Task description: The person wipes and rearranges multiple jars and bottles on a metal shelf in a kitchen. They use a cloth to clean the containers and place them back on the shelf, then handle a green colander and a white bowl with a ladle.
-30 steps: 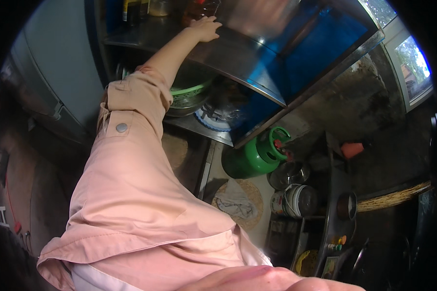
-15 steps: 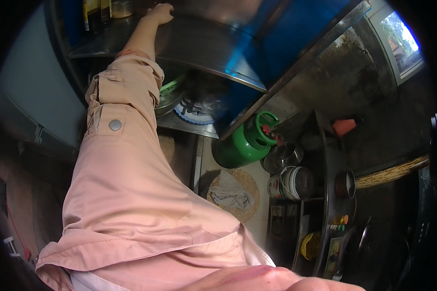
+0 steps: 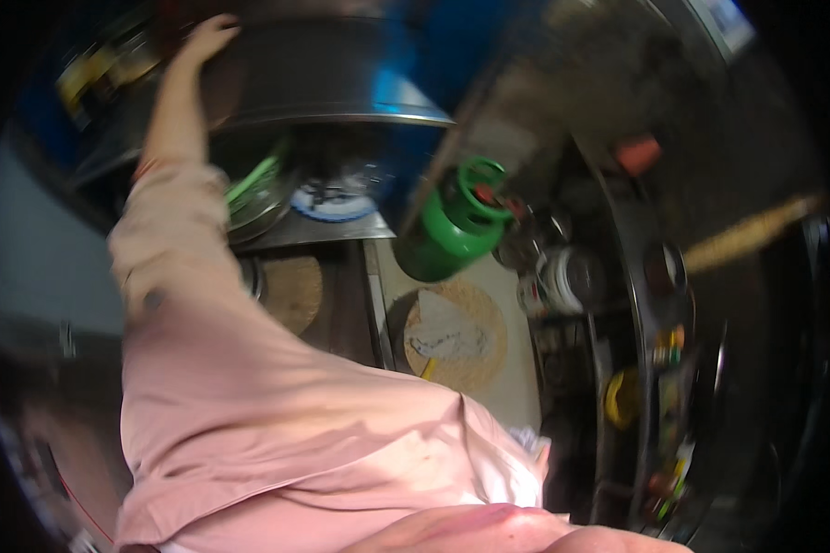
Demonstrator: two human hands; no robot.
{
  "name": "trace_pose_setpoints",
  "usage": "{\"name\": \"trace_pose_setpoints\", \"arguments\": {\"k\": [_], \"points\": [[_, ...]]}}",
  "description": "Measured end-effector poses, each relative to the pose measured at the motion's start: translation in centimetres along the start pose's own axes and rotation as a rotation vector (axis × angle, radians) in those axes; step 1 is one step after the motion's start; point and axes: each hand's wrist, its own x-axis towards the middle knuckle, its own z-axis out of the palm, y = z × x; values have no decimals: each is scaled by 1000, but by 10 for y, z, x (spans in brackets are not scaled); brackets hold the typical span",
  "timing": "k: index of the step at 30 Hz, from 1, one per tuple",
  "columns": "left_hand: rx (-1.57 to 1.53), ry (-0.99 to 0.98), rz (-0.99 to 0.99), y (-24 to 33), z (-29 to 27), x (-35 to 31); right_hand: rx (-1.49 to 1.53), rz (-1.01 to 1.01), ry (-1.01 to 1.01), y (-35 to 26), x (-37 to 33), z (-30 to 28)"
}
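My left arm, in a pale pinkish-beige sleeve [image 3: 180, 267], stretches up to the far left. At its end my left hand [image 3: 210, 39] is over the upper metal shelf [image 3: 309, 69], near its back. Blur smears the fingers, so whether they hold anything is hidden. Left of the hand, blurred bottles with yellow labels [image 3: 88, 81] stand on the same shelf. On the lower level, beneath the forearm's right side, are a bowl with a green rim or strainer [image 3: 254, 189] and a blue-edged plate [image 3: 337, 210] with dark items on it. My right hand does not show.
Right of the shelves stands a green gas cylinder [image 3: 447, 235]. In front of it a cloth [image 3: 447, 327] lies on a round woven mat [image 3: 489, 364]. A white bucket [image 3: 567, 278] and a dark rack [image 3: 641, 323] with pots and bottles fill the right side.
The view has swung, so the shelves and cylinder sit further left and higher in the picture. My left arm stays stretched out over the upper shelf, with its hand now nearer the bottles.
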Motion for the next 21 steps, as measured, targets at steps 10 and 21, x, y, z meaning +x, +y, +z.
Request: {"name": "trace_pose_setpoints", "arguments": {"k": [10,21], "points": [[-488,393,535,286,42,-188,359,58,120,-4,46,-60],[-734,-504,457,523,199,-388,505,81,297,8,67,-185]]}}
